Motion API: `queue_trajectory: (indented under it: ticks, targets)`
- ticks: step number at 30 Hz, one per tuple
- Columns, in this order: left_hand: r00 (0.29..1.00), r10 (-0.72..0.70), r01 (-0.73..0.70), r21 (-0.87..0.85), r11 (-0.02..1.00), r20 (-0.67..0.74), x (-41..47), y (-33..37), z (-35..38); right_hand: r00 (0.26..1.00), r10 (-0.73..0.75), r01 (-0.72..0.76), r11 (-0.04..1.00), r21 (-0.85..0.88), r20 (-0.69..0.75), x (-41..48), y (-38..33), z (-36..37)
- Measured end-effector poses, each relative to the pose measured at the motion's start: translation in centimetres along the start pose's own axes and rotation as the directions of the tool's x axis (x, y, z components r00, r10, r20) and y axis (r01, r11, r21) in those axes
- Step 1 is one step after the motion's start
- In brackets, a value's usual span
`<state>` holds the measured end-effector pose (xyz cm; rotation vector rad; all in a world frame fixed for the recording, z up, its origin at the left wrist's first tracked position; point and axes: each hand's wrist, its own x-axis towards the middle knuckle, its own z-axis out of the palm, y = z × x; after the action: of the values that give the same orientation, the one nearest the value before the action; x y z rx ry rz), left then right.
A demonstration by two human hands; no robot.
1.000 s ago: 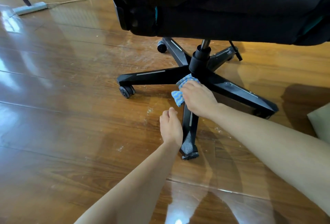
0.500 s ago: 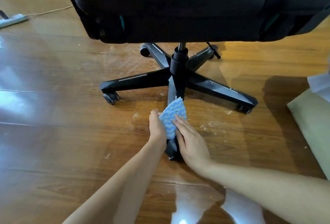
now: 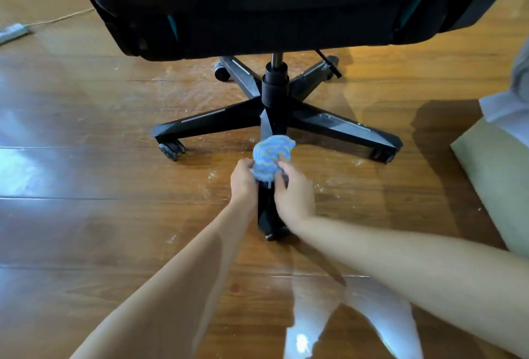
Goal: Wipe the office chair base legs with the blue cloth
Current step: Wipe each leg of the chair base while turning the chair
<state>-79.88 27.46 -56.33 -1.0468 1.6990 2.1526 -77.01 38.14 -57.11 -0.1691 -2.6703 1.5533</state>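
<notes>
A black office chair stands on a wooden floor, its star-shaped base (image 3: 217, 121) spreading from a central column (image 3: 275, 87). One leg (image 3: 266, 212) points straight toward me. The blue wavy-striped cloth (image 3: 270, 158) is bunched up above that leg. My left hand (image 3: 243, 181) grips the cloth from the left and my right hand (image 3: 294, 192) from the right, one on each side of the leg. The leg's middle stretch is hidden behind the cloth and hands.
The chair seat (image 3: 272, 1) overhangs the base at the top. A pale cushion or box (image 3: 498, 181) lies at the right edge. A power strip (image 3: 11, 33) with a cord lies far left. White dust specks dot the floor (image 3: 86, 215) around the legs.
The cloth went from the hub, under my right hand alone, to the near leg. Both hands now hold it, bunched rather than spread flat. The view shifted so the chair sits more centred.
</notes>
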Motion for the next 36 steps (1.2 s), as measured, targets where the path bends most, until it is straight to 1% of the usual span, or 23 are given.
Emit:
queue_trajectory:
  ticks: [3,5,6,8,9,11,12,14,17,18,20,21,22,24,27,29,32,33,34,36]
  targets:
    - [0.999,-0.032,0.03,0.111,0.993,0.016,0.7,1.4,0.0,0.998,-0.035,0.029,0.993,0.114,0.057,-5.5,0.9,-0.2]
    - [0.999,-0.031,0.028,0.194,0.981,0.016,0.9,1.9,0.1,0.992,-0.02,-0.005,0.981,0.192,0.124,-7.4,0.9,-0.1]
    - [0.999,-0.03,0.026,0.217,0.976,0.019,0.9,1.9,0.2,0.991,0.01,-0.038,0.975,0.217,0.13,-7.6,0.6,0.2]
    - [0.999,-0.041,0.035,0.225,0.974,0.023,0.7,1.7,0.3,0.989,0.119,-0.135,0.965,0.224,0.083,-6.7,-0.4,1.0]
    - [0.997,-0.059,0.051,0.2,0.979,0.039,0.6,1.4,0.4,0.98,0.191,-0.198,0.955,0.222,0.054,-5.7,-1.1,1.5]
    - [0.994,-0.078,0.065,0.145,0.987,0.083,0.2,1.0,0.6,0.936,0.35,-0.344,0.9,0.267,0.027,-2.9,-2.2,2.2]
    - [0.992,-0.068,0.052,0.144,0.988,0.104,0.0,0.9,0.6,0.915,0.404,-0.391,0.871,0.299,0.019,-1.3,-2.7,2.4]
    - [0.993,-0.021,0.001,0.17,0.985,0.116,-0.4,1.1,0.6,0.892,0.452,-0.429,0.84,0.332,0.008,1.7,-3.5,2.2]
    - [0.994,0.007,-0.029,0.204,0.979,0.108,-0.7,1.5,0.6,0.888,0.459,-0.439,0.816,0.377,0.04,2.9,-4.0,1.2]
    - [0.993,0.0,-0.024,0.205,0.979,0.117,-0.7,1.7,0.8,0.895,0.442,-0.436,0.834,0.339,0.062,2.0,-3.9,1.0]
    - [0.992,-0.011,-0.012,0.183,0.983,0.123,-0.2,2.2,1.3,0.912,0.398,-0.411,0.891,0.193,0.101,-0.9,-3.1,0.6]
    - [0.995,0.003,-0.022,0.184,0.983,0.103,0.1,2.4,1.8,0.914,0.39,-0.404,0.902,0.153,0.116,-2.4,-2.5,0.5]
    - [0.997,0.022,-0.035,0.201,0.979,0.068,0.4,2.5,2.2,0.911,0.389,-0.407,0.901,0.153,0.134,-3.7,-2.2,0.4]
    - [0.997,0.081,-0.077,0.25,0.965,-0.007,1.0,2.4,2.7,0.914,0.387,-0.406,0.89,0.209,0.124,-3.8,-1.7,0.6]
    - [0.984,0.159,-0.129,0.303,0.944,-0.076,1.2,1.3,2.9,0.907,0.413,-0.42,0.881,0.218,0.083,-0.3,-1.8,1.2]
    - [0.981,0.175,-0.137,0.327,0.935,-0.088,1.1,0.6,2.9,0.886,0.459,-0.462,0.866,0.189,0.063,3.1,-2.2,1.3]
    - [0.98,0.176,-0.143,0.293,0.945,-0.09,0.9,-0.4,2.9,0.86,0.508,-0.507,0.838,0.205,0.049,8.5,-3.2,1.3]
    - [0.975,0.203,-0.167,0.306,0.937,-0.087,0.9,-0.8,2.9,0.859,0.511,-0.505,0.834,0.223,0.034,10.1,-3.5,1.1]
    - [0.967,0.243,-0.204,0.343,0.917,-0.073,0.9,-1.2,2.9,0.858,0.514,-0.503,0.829,0.244,0.024,11.6,-3.8,0.8]
    - [0.95,0.311,-0.265,0.478,0.838,-0.017,0.9,-1.7,2.9,0.85,0.525,-0.512,0.811,0.282,0.033,13.5,-4.1,0.1]
